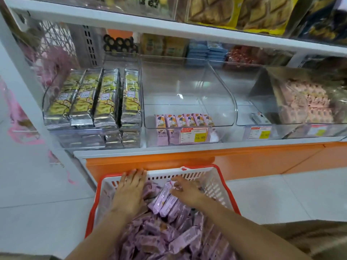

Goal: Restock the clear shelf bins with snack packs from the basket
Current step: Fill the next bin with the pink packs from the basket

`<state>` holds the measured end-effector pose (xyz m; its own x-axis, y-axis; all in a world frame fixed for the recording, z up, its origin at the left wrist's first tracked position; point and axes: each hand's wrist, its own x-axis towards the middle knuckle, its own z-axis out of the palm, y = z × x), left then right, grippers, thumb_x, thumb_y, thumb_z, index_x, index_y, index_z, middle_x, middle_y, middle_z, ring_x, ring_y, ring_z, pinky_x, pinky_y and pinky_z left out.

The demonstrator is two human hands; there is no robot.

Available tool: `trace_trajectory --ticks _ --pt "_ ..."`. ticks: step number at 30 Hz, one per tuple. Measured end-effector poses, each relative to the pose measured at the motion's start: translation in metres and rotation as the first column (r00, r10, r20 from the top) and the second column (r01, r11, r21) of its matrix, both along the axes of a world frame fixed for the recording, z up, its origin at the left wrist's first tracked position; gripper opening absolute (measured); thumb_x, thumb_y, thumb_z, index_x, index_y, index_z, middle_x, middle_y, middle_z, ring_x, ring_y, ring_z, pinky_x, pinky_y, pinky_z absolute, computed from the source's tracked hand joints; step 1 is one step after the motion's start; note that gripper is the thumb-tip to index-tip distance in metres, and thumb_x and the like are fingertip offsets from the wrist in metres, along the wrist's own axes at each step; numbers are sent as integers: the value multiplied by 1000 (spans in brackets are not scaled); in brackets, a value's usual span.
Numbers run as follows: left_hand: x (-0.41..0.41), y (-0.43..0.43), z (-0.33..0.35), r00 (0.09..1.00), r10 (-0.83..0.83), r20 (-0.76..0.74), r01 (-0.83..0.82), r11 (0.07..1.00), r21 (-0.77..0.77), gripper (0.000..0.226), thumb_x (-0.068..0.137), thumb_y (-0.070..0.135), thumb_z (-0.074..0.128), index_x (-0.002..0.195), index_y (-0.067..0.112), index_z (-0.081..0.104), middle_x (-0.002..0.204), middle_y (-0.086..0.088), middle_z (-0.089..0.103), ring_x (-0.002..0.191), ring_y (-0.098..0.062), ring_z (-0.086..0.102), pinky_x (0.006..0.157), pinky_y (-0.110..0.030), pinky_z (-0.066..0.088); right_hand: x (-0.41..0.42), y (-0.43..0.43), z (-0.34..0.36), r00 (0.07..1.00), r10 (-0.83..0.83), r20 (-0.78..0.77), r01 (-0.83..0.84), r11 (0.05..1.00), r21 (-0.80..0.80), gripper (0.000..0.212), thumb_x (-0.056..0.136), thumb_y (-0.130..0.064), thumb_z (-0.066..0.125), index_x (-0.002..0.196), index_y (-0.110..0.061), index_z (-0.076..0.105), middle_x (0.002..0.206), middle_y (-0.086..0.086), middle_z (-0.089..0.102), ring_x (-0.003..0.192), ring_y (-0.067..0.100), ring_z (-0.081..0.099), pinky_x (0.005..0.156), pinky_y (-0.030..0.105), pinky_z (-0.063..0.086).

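Observation:
A white basket with a red rim stands on the floor below the shelf, heaped with purple snack packs. My left hand lies flat with straight fingers on the packs at the basket's far left side. My right hand curls its fingers round a few purple packs near the basket's far wall. Above, the middle clear bin holds one row of the same purple packs at its front and is otherwise bare.
The left clear bin holds yellow-and-silver cracker packs. A bin of pink packs sits at the right. An orange shelf base runs behind the basket. Price labels hang on the bin fronts. Pale floor tiles surround the basket.

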<state>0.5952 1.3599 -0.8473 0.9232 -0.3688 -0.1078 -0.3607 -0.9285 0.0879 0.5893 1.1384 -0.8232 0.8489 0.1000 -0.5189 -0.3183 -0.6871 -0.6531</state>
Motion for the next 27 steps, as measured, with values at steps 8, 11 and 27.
trace_trajectory --ticks 8,11,27 --pt "3 7 -20 999 -44 17 44 999 8 114 74 53 79 153 12 8 159 -9 17 147 -26 15 117 -43 -11 14 21 -47 994 -28 104 39 994 -107 25 91 -20 63 109 -14 48 108 9 49 95 22 53 84 31 47" --pt "1 7 -21 1000 -12 16 13 1000 -8 106 86 45 68 149 16 -12 160 -5 -3 148 -26 -6 113 -40 -23 14 26 -45 984 -7 178 30 991 -128 31 91 -16 65 116 -11 47 114 7 47 97 18 48 79 23 36" --pt "-7 -35 60 890 -179 -420 -289 491 -822 18 100 30 55 115 30 66 102 13 71 95 -6 64 85 -22 49 -4 4 51 908 -203 367 47 919 392 35 87 -30 73 120 -29 63 104 -2 67 99 14 62 91 36 53"
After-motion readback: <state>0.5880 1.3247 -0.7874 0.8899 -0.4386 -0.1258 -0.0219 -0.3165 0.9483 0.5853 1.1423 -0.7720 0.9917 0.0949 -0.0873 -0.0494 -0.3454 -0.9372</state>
